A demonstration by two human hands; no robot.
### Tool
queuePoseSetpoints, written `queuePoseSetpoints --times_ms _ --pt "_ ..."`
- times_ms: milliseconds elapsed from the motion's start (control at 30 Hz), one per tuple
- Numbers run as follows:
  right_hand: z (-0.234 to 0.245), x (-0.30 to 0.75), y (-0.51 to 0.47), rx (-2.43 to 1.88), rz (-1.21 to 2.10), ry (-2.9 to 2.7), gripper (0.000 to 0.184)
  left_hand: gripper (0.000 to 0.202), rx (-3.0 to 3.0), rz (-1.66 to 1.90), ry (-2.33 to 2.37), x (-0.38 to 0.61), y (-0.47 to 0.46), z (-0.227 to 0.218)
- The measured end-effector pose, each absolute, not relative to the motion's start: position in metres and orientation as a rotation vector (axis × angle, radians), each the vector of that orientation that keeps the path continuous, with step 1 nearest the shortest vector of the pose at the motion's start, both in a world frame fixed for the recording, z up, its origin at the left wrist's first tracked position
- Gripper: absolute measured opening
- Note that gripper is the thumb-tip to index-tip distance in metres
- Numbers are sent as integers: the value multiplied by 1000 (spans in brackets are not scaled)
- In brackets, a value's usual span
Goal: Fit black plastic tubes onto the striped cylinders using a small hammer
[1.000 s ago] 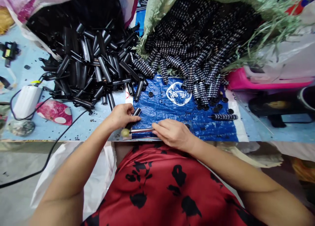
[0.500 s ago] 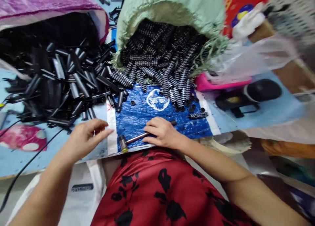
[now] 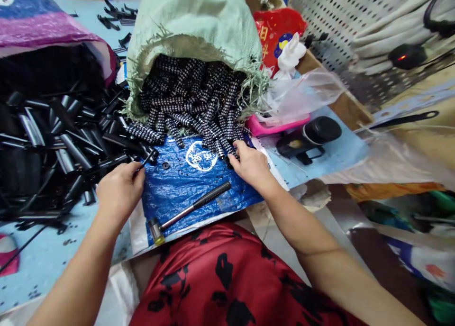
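My left hand (image 3: 120,189) is closed in a pinch on a thin black clip piece at the edge of the heap of plain black tubes (image 3: 60,146). My right hand (image 3: 250,162) reaches to the foot of the pile of black-and-white patterned tubes (image 3: 192,108) spilling from a green woven sack (image 3: 194,27); its fingers curl over the nearest ones, and whether it holds one is hidden. A small hammer (image 3: 188,211) with a black grip lies loose on the blue tarp (image 3: 177,184) between my hands.
A pink sack (image 3: 46,30) lies behind the black tubes. A pink tray (image 3: 273,124), clear plastic bag and a black tool (image 3: 307,136) sit to the right. A perforated panel (image 3: 330,13) stands at the back right. The bench edge runs just before my red dress.
My right hand let go of the hammer and moved up to the patterned tubes. My left hand went to the black heap and pinched a thin piece. The view swung right.
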State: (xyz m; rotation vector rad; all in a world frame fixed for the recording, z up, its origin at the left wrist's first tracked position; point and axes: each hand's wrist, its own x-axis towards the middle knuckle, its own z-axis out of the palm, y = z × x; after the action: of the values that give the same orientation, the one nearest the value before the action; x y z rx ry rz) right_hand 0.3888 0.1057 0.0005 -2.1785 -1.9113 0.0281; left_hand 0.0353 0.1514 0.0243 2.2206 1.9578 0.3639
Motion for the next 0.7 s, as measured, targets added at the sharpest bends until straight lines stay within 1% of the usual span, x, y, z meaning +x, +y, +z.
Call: queuePoseSetpoints --times_ms 100,167,200,267,300,333,400,567,700 --pt "-6 402 97 -1902 222 -1774 35 28 1881 683 1877 25 133 25" --pt "-10 408 89 -1674 412 -1665 33 30 1550 869 1746 20 122 25" --pt "-10 408 86 -1578 521 -1587 33 35 1349 950 1652 20 118 25" --pt "-9 402 84 -1436 723 -1386 34 51 961 1065 1462 23 111 29" --pt "-8 397 85 -1388 806 -1277 36 55 818 1093 1391 28 108 31" --pt "-6 389 88 -1348 881 -1173 39 54 729 1103 1353 33 105 33" --pt "-1 370 95 -1274 1015 -1006 44 48 677 1105 1328 47 98 35" --pt "7 318 104 -1132 1309 -665 57 54 708 1074 1250 71 76 30" --pt "13 290 92 -1036 1712 -461 55 52 729 1037 1212 75 64 22"
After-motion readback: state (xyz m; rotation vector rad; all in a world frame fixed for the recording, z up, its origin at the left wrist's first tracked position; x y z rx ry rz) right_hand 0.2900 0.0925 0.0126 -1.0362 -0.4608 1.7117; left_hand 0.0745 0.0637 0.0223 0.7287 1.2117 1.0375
